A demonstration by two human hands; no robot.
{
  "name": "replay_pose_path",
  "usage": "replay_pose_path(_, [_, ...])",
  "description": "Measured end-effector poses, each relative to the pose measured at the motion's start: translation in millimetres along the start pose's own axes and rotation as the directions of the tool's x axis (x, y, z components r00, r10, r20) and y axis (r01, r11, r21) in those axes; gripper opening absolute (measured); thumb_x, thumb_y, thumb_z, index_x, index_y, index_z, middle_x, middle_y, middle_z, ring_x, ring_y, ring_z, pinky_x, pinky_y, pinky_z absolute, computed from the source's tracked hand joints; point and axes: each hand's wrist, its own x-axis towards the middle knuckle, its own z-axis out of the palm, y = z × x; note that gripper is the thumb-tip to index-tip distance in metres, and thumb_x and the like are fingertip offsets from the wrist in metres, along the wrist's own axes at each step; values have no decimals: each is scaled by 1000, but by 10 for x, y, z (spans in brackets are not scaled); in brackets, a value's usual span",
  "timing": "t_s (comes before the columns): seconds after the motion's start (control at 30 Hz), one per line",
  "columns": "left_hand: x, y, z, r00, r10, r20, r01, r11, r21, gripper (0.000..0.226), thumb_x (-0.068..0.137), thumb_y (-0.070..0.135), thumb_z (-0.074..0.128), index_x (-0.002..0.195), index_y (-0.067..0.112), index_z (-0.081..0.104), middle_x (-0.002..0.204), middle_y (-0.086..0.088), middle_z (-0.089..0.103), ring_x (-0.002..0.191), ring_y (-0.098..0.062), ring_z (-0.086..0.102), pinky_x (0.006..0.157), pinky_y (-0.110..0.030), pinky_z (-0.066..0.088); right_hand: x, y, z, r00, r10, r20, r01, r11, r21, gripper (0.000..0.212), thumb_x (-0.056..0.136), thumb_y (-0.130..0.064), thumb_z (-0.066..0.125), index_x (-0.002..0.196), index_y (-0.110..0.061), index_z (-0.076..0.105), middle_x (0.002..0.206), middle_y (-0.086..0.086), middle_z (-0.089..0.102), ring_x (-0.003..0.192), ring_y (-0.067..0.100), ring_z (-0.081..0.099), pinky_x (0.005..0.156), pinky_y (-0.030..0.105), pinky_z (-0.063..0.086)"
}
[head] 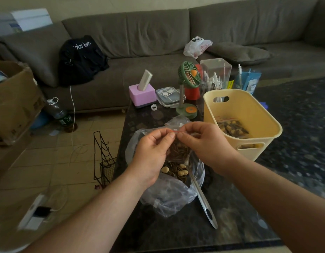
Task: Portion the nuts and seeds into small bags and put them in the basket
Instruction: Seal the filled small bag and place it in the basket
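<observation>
Dark speckled stone table (231, 212), glossy, its near edge cut off by the frame. Behind it a long grey-brown sofa (149, 30) runs the width of the room; a black bag (81, 59) and a white plastic carrier bag (196, 46) sit on its seat. Tiled floor to my left, with a cardboard box (14, 101), a water bottle (59, 112) and a black wire rack (105, 157) leaning by the table. A dark patterned rug lies to my right.

On the table's far end: pink tissue box (142, 94), green desk fan (189, 75), clear container of small white items I cannot identify.

My left hand (152, 152) and right hand (203, 141) both pinch the red-lined top edge of a small clear bag (178, 148) of seeds, fingertips meeting at the seal; each grip is tight on it. The bag hangs over a large open plastic bag (169, 194) of mixed nuts and seeds, with a metal scoop (203, 199) lying in it, its bowl hidden under the contents.

The yellow basket (249, 106) stands just right of my hands, with at least one filled bag (231, 127) inside; its floor is partly hidden by the near wall.
</observation>
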Motion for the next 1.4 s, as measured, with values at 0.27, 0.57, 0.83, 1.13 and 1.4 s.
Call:
replay_pose_path(0.27, [-8, -14, 22, 999, 17, -35, -15, 998, 54, 21, 106, 10, 62, 95, 20, 78, 97, -6, 79, 94, -17, 75, 81, -30, 61, 20, 40, 13, 1000, -15, 9, 16, 998, -67, 10, 99, -15, 71, 89, -13, 74, 78, 2, 72, 74, 12, 68, 74, 35, 62])
replay_pose_path(0.57, [-28, 11, 4, 999, 33, -38, -31, 998, 57, 16, 105, 11, 63, 101, 17, 77, 100, -6, 81, 98, -18, 77, 81, -28, 61, 23, 48, 17, 1000, -10, 20, 10, 1000, -17, 9, 100, -15, 69, 95, -13, 75, 85, 6, 76, 81, 16, 73, 78, 32, 62])
replay_pose_path(0.83, [-15, -27, 14, 996, 69, -59, -63, 993, 99, 17, 104, 12, 65, 97, 22, 77, 95, -3, 80, 94, -16, 76, 80, -29, 60, 23, 33, 39, 999, -26, 21, 27, 998, -63, 13, 100, -17, 69, 88, -19, 74, 74, -7, 72, 72, 6, 69, 69, 25, 58])
replay_pose_path(1.13, [8, -8, 14, 997, 7, -81, -7, 1000, -7, 17, 105, 11, 64, 100, 18, 78, 101, -7, 81, 97, -19, 77, 80, -30, 61, 38, 12, 18, 1000, -19, -4, 19, 999, -48, 5, 98, -16, 73, 94, -15, 75, 82, 2, 77, 75, 8, 71, 70, 21, 58])
replay_pose_path(1.4, [56, -10, -59, 992, 31, -122, -23, 998, 66, 17, 105, 17, 63, 98, 21, 78, 105, -10, 79, 99, -24, 77, 79, -34, 60, 29, 0, -6, 999, 11, -39, -16, 992, -125, 9, 97, -18, 73, 91, -14, 76, 85, 13, 75, 78, 30, 72, 74, 45, 61])
